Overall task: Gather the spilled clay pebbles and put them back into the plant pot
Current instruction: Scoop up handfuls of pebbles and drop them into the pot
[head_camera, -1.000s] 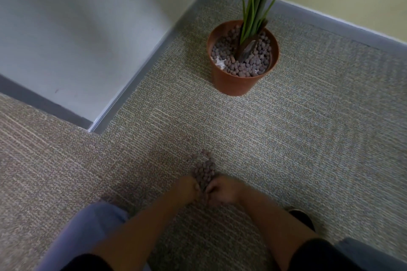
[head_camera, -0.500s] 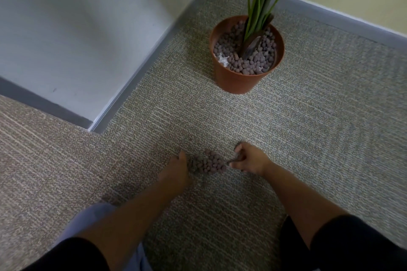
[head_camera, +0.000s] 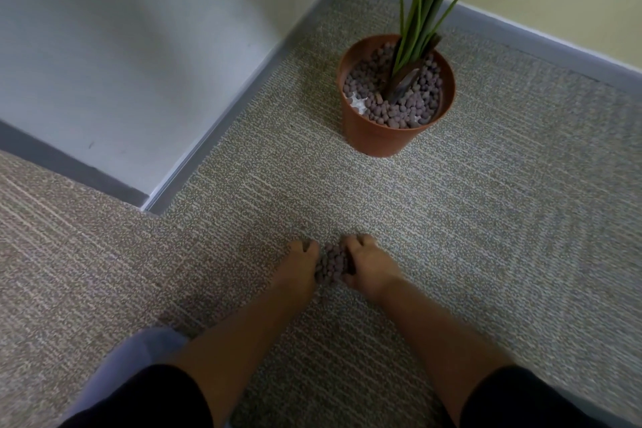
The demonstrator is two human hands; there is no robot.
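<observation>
Clay pebbles [head_camera: 334, 263] lie in a small heap on the carpet floor [head_camera: 486, 219], near the middle of the view, pressed between the person's two hands. The left hand [head_camera: 301, 262] stands on its edge against the left side of the heap, fingers curled toward it; the right hand [head_camera: 369, 262] cups the right side, its fingers bent over the top of the pile. Both hands touch the pebbles and partly wrap them, but the heap looks to rest on the floor; I cannot tell whether any of it is lifted. The plant pot [head_camera: 382, 135], a round terracotta-coloured one, stands upright well apart from the heap, farther off and a little to the right, close to the corner where the walls meet. It holds more of the same brownish-grey pebbles, filling it almost to the rim, with a small pale patch showing at its left inner edge. Green stems [head_camera: 422, 10] rise from the middle of the pot and run out of the top of the view. A grey skirting board [head_camera: 222, 135] runs along the foot of the wall at left.
</observation>
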